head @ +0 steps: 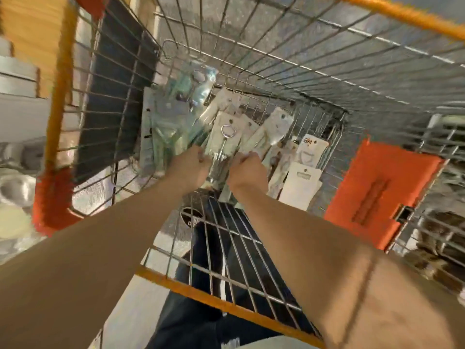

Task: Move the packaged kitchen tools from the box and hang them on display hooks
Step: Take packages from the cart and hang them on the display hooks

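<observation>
L hand, R hand: pkg (unreadable)

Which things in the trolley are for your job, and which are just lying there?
For the job: left hand, right hand, ring-handled tool pack both grip, green packs, white-carded packs, wire trolley.
Just there: orange flap, black panel.

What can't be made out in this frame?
Head view:
Tool inside the package gripped by left hand and right hand: blurred, partly behind them.
Print on the white cards: too small, blurred.
Shelf goods at left edge: motion-blurred, cut off.
Display hooks: not in view.
</observation>
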Demonstrator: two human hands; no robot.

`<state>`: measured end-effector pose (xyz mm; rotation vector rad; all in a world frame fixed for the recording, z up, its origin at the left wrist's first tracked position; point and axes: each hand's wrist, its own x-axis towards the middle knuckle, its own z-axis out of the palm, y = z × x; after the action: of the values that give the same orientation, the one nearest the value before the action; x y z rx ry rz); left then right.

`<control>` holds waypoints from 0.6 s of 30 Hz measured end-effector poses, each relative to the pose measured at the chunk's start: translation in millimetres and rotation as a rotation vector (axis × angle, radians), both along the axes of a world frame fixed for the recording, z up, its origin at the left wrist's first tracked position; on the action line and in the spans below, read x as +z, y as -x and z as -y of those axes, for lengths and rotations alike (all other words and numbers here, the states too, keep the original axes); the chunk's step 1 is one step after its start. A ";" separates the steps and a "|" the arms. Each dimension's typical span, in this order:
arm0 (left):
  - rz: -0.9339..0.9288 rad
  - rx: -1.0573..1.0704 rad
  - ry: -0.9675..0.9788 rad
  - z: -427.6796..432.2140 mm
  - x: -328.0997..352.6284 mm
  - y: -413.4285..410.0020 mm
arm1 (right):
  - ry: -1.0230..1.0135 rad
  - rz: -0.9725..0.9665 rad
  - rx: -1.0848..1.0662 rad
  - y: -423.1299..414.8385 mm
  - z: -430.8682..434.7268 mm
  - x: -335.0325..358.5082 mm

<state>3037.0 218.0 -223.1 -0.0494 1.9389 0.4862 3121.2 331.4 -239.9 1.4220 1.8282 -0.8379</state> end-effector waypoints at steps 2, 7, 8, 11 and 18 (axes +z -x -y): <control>-0.017 -0.107 0.029 -4.3 -2.1 -4.0 | -0.092 -0.007 -0.123 -12.3 -4.2 0.2; -0.125 -0.086 0.069 -15.9 -14.8 -16.1 | -0.309 0.038 -0.326 -42.9 -19.9 -7.7; -0.143 -0.069 0.092 -18.2 -16.5 -17.6 | -0.353 0.056 -0.365 -50.4 -21.3 -11.4; -0.197 -0.085 0.117 -21.3 -21.1 -20.4 | -0.341 0.084 -0.427 -69.2 -26.7 -14.4; -0.218 -0.249 0.010 -18.2 -14.7 -25.0 | -0.181 0.070 -0.456 -83.8 -21.3 -29.4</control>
<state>3062.0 236.3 -237.8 0.2451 2.1245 0.3264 3205.0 352.7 -269.3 2.0036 1.5796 -0.8392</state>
